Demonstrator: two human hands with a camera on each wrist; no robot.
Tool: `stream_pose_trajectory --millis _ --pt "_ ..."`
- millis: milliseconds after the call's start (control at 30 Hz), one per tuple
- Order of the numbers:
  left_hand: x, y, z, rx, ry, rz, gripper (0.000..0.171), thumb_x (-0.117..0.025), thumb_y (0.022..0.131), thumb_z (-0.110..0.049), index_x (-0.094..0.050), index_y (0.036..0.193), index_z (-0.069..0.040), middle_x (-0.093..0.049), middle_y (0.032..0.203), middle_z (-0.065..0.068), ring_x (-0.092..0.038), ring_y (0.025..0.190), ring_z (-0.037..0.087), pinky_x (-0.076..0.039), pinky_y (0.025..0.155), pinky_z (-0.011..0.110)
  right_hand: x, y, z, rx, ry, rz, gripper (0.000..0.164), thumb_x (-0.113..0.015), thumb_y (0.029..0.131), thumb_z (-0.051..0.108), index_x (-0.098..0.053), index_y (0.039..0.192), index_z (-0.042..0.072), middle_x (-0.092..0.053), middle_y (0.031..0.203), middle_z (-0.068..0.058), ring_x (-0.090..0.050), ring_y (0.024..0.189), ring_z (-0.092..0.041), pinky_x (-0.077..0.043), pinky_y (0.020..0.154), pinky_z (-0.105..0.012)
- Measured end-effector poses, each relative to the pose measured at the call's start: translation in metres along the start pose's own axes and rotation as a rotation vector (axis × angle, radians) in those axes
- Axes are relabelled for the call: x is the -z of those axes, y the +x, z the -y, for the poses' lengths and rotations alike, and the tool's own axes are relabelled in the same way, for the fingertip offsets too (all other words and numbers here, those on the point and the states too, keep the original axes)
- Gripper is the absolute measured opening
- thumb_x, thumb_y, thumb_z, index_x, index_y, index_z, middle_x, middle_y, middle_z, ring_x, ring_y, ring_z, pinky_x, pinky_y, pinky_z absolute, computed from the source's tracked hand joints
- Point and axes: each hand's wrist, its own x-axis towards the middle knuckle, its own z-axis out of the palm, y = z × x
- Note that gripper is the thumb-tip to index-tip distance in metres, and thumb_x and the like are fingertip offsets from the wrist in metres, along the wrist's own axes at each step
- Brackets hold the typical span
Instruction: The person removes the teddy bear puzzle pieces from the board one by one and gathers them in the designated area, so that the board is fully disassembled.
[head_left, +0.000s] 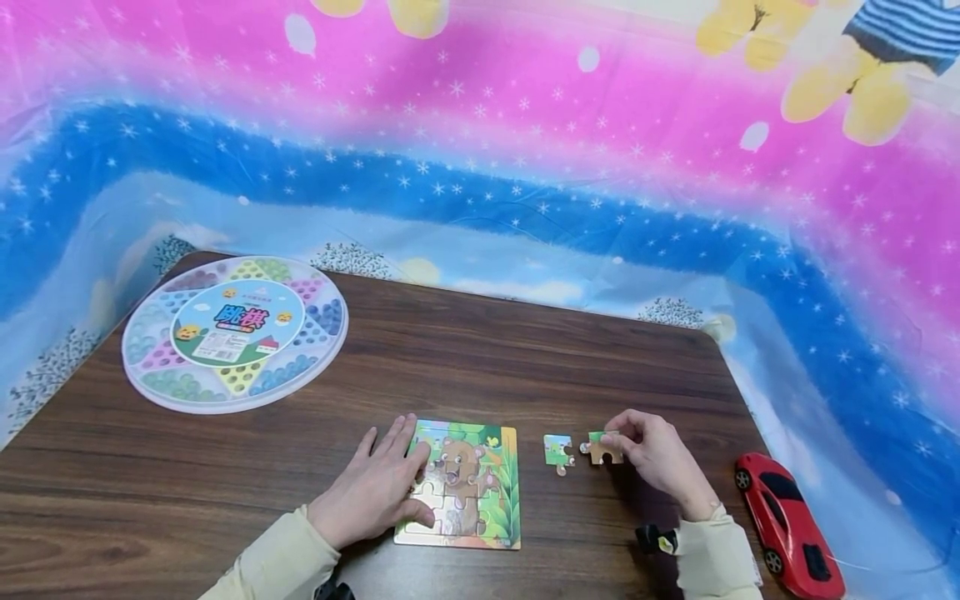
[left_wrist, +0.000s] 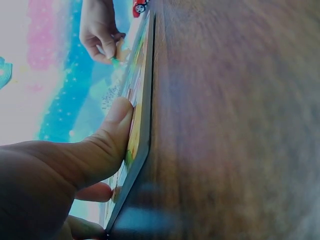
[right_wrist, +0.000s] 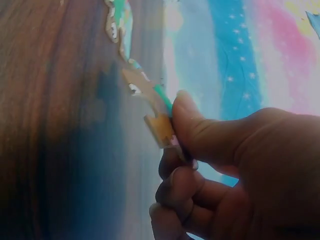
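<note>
A jigsaw puzzle (head_left: pixel 461 492) of a brown bear lies in its flat tray on the dark wooden table. My left hand (head_left: pixel 378 487) rests on the left side of it, fingers spread, the thumb pressing near the lower left corner. In the left wrist view the thumb (left_wrist: pixel 117 117) lies along the puzzle's edge. To the right, my right hand (head_left: pixel 660 458) pinches a brown and green puzzle piece (head_left: pixel 606 450) between thumb and fingers. The right wrist view shows that piece (right_wrist: pixel 152 107) tilted at the fingertips. A second, blue and green puzzle piece (head_left: pixel 557 451) lies between the tray and the held piece.
A round Chinese checkers set (head_left: pixel 236 333) with coloured marbles sits at the table's far left. At the right edge stands a red toy car (head_left: pixel 787 525). A pink and blue patterned cloth (head_left: pixel 480 167) hangs behind and around the table (head_left: pixel 480 350).
</note>
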Motion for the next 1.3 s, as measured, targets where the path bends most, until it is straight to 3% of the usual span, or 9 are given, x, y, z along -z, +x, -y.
stream_pose_trajectory --millis 267,467,700,1300 --pt "0.000 0.000 0.000 -0.003 -0.001 -0.006 0.050 -0.071 0.071 -0.057 -0.042 0.080 -0.018 -0.031 0.145 0.039 -0.031 0.136 0.050 -0.029 0.098 0.071 -0.008 0.003 0.000 -0.058 -0.079 -0.046 0.018 -0.072 0.088 0.024 -0.067 0.095 0.008 -0.060 0.069 -0.001 -0.050 0.056 -0.015 -0.041 0.052 -0.031" --pt "0.000 -0.001 0.000 -0.005 0.001 -0.003 0.050 -0.071 0.071 -0.057 -0.042 0.080 -0.017 -0.031 0.145 0.039 -0.031 0.135 0.051 -0.030 0.097 0.072 -0.010 0.003 0.003 -0.083 -0.125 -0.034 0.024 -0.073 0.088 0.023 -0.067 0.099 0.003 -0.061 0.071 -0.001 -0.053 0.058 -0.014 -0.044 0.054 -0.031" --pt "0.001 0.000 -0.001 0.010 -0.001 0.010 0.050 -0.072 0.071 -0.056 -0.042 0.081 -0.017 -0.030 0.146 0.038 -0.030 0.136 0.050 -0.028 0.099 0.071 -0.012 0.003 0.007 -0.124 -0.131 -0.024 0.020 -0.073 0.088 0.022 -0.066 0.092 0.003 -0.061 0.070 -0.001 -0.051 0.057 -0.015 -0.043 0.051 -0.030" --pt "0.000 0.000 0.000 0.014 -0.010 0.012 0.048 -0.073 0.071 -0.055 -0.043 0.080 -0.019 -0.029 0.146 0.038 -0.029 0.137 0.050 -0.027 0.100 0.071 -0.016 0.001 0.011 -0.128 -0.125 -0.014 0.018 -0.071 0.090 0.021 -0.063 0.088 0.005 -0.061 0.067 -0.002 -0.053 0.054 -0.014 -0.043 0.052 -0.031"
